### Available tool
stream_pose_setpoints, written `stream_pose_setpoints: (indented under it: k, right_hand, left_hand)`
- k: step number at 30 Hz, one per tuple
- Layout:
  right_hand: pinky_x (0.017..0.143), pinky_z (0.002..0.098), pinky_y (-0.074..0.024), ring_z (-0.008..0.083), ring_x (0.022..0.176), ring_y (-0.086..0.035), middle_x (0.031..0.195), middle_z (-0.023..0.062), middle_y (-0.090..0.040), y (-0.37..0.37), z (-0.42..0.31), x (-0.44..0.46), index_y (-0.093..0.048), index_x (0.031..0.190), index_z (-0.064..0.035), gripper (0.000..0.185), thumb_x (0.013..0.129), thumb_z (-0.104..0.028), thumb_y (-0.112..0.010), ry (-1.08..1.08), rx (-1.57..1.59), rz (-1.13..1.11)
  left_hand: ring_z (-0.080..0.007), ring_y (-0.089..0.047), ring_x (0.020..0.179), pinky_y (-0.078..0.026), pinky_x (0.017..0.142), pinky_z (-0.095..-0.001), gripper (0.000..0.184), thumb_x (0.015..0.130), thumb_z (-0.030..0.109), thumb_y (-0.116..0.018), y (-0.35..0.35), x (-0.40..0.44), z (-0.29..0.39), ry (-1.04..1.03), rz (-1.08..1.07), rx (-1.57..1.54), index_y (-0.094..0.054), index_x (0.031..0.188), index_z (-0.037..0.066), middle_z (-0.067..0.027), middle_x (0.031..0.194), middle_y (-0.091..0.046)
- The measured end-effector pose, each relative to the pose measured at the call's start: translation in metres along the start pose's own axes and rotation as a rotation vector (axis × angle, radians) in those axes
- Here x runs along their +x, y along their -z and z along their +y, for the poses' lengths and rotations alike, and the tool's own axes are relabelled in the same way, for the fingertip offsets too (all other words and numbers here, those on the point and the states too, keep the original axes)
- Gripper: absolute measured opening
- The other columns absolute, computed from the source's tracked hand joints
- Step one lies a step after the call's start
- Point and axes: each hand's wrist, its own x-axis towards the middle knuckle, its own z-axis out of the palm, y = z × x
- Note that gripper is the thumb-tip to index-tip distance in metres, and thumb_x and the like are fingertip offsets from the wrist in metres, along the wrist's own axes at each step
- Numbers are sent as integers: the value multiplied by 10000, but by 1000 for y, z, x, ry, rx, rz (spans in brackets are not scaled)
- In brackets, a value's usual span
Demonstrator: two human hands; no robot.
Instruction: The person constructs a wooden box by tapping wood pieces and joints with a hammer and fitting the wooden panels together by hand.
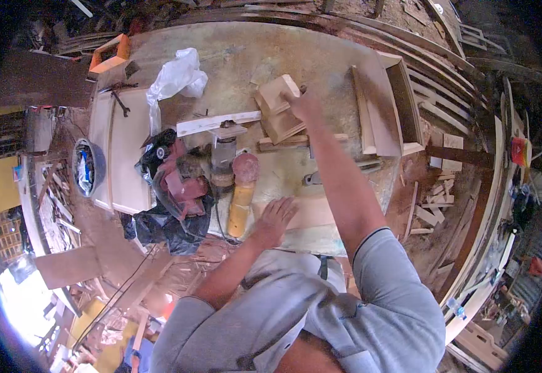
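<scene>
At the far middle of the workbench (233,46), my right hand (307,107) has its fingers closed on the edge of a pale wooden block (277,93). Another wooden piece (283,128) lies just beneath that block. My left hand (275,221) rests with fingers stretched out on a flat wooden board (313,213) along the near edge. Left of it lies a yellow-bodied power tool (241,208) with a round pinkish disc (245,166). A metal cylindrical tool (224,155) stands behind that. A narrow wooden strip (271,145) lies below the blocks.
A red and black power tool (184,186) sits on black plastic at the left. White plastic bag (181,73), white strip (215,124) and wrench-like tool (121,104) lie farther back. A wooden box-like frame (379,102) stands right. A bucket (99,168) is beside the bench.
</scene>
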Motion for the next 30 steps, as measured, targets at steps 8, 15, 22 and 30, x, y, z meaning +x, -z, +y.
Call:
stream_pose_setpoints:
  k: [8,15,22,30]
  right_hand:
    - [868,481,-558,390,1086,-682,1147,155,-714,116,37,-155,-647,1183,-64,416,829,-155,-846,379,64,82]
    - [1044,482,-556,386,1180,-654,1151,160,-666,107,179,-335,-561,982,-69,325,763,102,-729,532,27,123]
    - [1143,457,-493,445,1364,-537,1409,214,-551,64,237,-407,-598,1106,-63,318,813,3,-701,378,289,-74]
    - [1143,559,-456,455,1375,-525,1457,210,-571,118,234,-422,-667,1163,-97,416,763,16,-689,333,45,106]
  left_hand:
    - [-442,-370,1516,-274,1276,-568,934,697,71,-719,15,5,5,-2,-13,-110,-432,1586,66,-247,1640,-390]
    - [-443,-359,1529,-261,1302,-580,894,706,-32,-638,0,5,-4,-195,-100,-96,-423,1572,29,-256,1620,-410]
    - [-453,-362,1532,-223,1324,-565,1004,681,154,-766,6,-2,21,-52,89,-196,-375,1596,16,-240,1617,-419]
    - [-446,-323,1550,-185,1315,-609,1031,675,321,-881,17,46,90,-293,-114,18,-457,1579,61,-238,1640,-392]
